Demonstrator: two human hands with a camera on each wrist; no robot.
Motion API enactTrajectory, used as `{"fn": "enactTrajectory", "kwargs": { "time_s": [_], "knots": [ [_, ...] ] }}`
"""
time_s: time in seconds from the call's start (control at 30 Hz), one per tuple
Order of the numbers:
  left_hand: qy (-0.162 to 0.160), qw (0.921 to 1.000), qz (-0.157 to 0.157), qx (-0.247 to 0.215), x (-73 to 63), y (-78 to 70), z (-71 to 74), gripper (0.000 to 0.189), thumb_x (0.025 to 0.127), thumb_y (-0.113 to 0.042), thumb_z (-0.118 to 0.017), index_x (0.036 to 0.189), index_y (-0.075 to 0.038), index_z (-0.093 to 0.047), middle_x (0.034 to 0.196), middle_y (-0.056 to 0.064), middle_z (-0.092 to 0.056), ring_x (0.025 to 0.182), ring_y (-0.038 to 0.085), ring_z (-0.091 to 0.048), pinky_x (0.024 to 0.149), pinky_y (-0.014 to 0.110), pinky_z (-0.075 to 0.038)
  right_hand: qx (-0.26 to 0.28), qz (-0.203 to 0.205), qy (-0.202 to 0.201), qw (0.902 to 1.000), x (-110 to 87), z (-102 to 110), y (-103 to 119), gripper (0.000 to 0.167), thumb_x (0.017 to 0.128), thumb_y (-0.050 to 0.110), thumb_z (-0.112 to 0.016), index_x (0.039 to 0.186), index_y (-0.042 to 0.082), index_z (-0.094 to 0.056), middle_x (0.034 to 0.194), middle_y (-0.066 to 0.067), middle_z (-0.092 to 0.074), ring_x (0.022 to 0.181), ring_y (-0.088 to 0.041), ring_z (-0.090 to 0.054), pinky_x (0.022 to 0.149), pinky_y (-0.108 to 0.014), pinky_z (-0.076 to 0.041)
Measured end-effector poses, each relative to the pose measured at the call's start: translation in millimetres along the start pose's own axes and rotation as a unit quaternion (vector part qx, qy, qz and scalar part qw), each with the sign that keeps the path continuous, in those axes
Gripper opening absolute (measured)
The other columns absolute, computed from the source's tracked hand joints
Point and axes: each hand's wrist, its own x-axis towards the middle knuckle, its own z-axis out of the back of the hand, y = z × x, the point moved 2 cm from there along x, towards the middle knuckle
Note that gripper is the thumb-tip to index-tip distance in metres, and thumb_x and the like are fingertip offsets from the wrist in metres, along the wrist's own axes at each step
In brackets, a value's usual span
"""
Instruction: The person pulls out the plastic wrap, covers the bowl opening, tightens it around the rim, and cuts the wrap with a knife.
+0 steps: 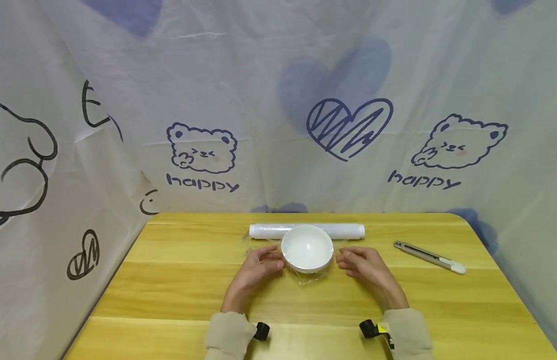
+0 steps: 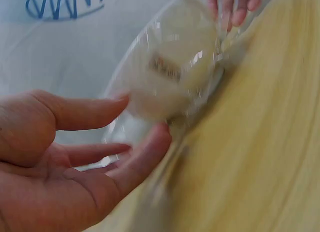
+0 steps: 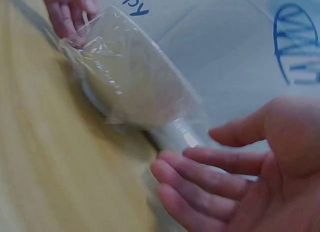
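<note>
A white bowl stands at the middle of the wooden table, with clear cling film stretched over it and gathered loosely at its sides and front. My left hand is at the bowl's left side; the left wrist view shows thumb and fingers spread apart, fingertips right at the film. On the other side my right hand has its fingers loosely extended toward the bowl. The right wrist view shows those fingertips close to the wrapped bowl, holding nothing.
Behind the bowl lies a white roll of cling film. A utility knife rests to the right, its white end toward the near side. Printed cloth hangs along the table's back and sides.
</note>
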Motion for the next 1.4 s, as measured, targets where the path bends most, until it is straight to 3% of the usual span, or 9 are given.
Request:
{"fn": "enactTrajectory", "kwargs": {
  "time_s": [0.1, 0.23, 0.4, 0.57, 0.7, 0.8, 0.93, 1.03, 1.4],
  "knots": [
    [-0.004, 0.9963, 0.008, 0.086, -6.8, -11.7, -14.4, 0.083, 0.089, 0.008, -0.073, 0.154, 0.016, -0.022, 0.137, 0.034, -0.052, 0.117, 0.038, -0.063, 0.099, 0.044, -0.054, -0.141, 0.057, -0.073, 0.9857, -1.0, 5.4, 16.8, 0.033, 0.106, 0.014, -0.057, 0.127, -0.01, -0.064, 0.104, -0.02, -0.074, 0.093, -0.03, -0.073, 0.073, -0.032, -0.06],
    [-0.027, 0.9906, -0.016, 0.133, -13.4, -17.3, -35.0, 0.101, 0.082, 0.005, -0.083, 0.155, 0.016, -0.013, 0.137, 0.035, -0.049, 0.123, 0.047, -0.057, 0.102, 0.053, -0.051, -0.266, 0.146, -0.129, 0.9442, 15.6, 5.9, 38.4, 0.022, 0.102, 0.013, -0.063, 0.115, -0.002, -0.072, 0.094, -0.01, -0.076, 0.084, -0.025, -0.07, 0.07, -0.036, -0.057],
    [-0.105, 0.9833, -0.074, 0.129, -18.8, -8.5, -65.0, 0.122, 0.074, 0.002, -0.091, 0.156, 0.016, -0.001, 0.152, 0.044, -0.021, 0.141, 0.054, -0.033, 0.111, 0.063, -0.038, -0.31, 0.225, -0.041, 0.9229, 51.1, -0.2, 49.8, 0.024, 0.103, 0.013, -0.062, 0.121, 0.0, -0.071, 0.111, -0.012, -0.073, 0.101, -0.029, -0.067, 0.086, -0.048, -0.058],
    [-0.25, 0.9535, -0.087, 0.144, -22.3, 5.4, -95.2, 0.132, 0.066, -0.006, -0.097, 0.156, 0.015, -0.004, 0.153, 0.043, -0.016, 0.143, 0.06, -0.021, 0.115, 0.067, -0.026, -0.348, 0.245, 0.037, 0.904, 76.6, 0.9, 50.8, 0.031, 0.103, 0.009, -0.059, 0.132, -0.001, -0.065, 0.133, -0.02, -0.064, 0.126, -0.04, -0.057, 0.105, -0.059, -0.046],
    [-0.32, 0.9334, -0.112, 0.118, -22.4, 12.7, -111.2, 0.132, 0.064, -0.006, -0.097, 0.158, 0.012, -0.006, 0.158, 0.038, -0.013, 0.146, 0.058, -0.017, 0.117, 0.066, -0.024, -0.373, 0.249, 0.075, 0.8908, 90.9, 4.1, 51.3, 0.031, 0.104, 0.004, -0.053, 0.131, -0.003, -0.064, 0.134, -0.023, -0.063, 0.13, -0.044, -0.053, 0.11, -0.06, -0.041],
    [-0.37, 0.9107, -0.139, 0.119, -21.4, 15.5, -119.9, 0.129, 0.062, -0.001, -0.097, 0.159, 0.008, -0.013, 0.16, 0.032, -0.018, 0.148, 0.053, -0.02, 0.118, 0.062, -0.024, -0.392, 0.252, 0.091, 0.8802, 98.7, 5.4, 50.7, 0.03, 0.104, 0.002, -0.049, 0.13, -0.004, -0.065, 0.131, -0.023, -0.064, 0.127, -0.044, -0.055, 0.109, -0.059, -0.042],
    [-0.438, 0.8737, -0.157, 0.142, -20.9, 16.8, -130.4, 0.121, 0.06, 0.002, -0.097, 0.158, 0.005, -0.025, 0.158, 0.027, -0.03, 0.145, 0.049, -0.03, 0.118, 0.06, -0.029, -0.407, 0.249, 0.096, 0.8736, 104.6, 6.0, 48.4, 0.029, 0.105, 0.002, -0.047, 0.124, -0.005, -0.068, 0.124, -0.023, -0.068, 0.121, -0.043, -0.059, 0.105, -0.058, -0.046],
    [-0.462, 0.8606, -0.159, 0.143, -20.5, 17.0, -135.9, 0.116, 0.061, 0.002, -0.097, 0.157, 0.004, -0.031, 0.152, 0.025, -0.037, 0.142, 0.047, -0.034, 0.116, 0.06, -0.032, -0.407, 0.234, 0.098, 0.8773, 104.7, 5.5, 46.3, 0.028, 0.106, 0.004, -0.047, 0.12, -0.004, -0.069, 0.121, -0.023, -0.069, 0.116, -0.042, -0.062, 0.102, -0.057, -0.048],
    [-0.455, 0.8627, -0.178, 0.13, -14.9, 21.3, -136.8, 0.113, 0.058, 0.008, -0.095, 0.154, 0.007, -0.034, 0.149, 0.025, -0.036, 0.141, 0.046, -0.036, 0.116, 0.057, -0.032, -0.394, 0.202, 0.097, 0.8911, 100.7, 4.4, 41.5, 0.031, 0.103, -0.002, -0.045, 0.122, -0.003, -0.069, 0.124, -0.022, -0.067, 0.117, -0.04, -0.06, 0.102, -0.057, -0.048]
  ]
}}
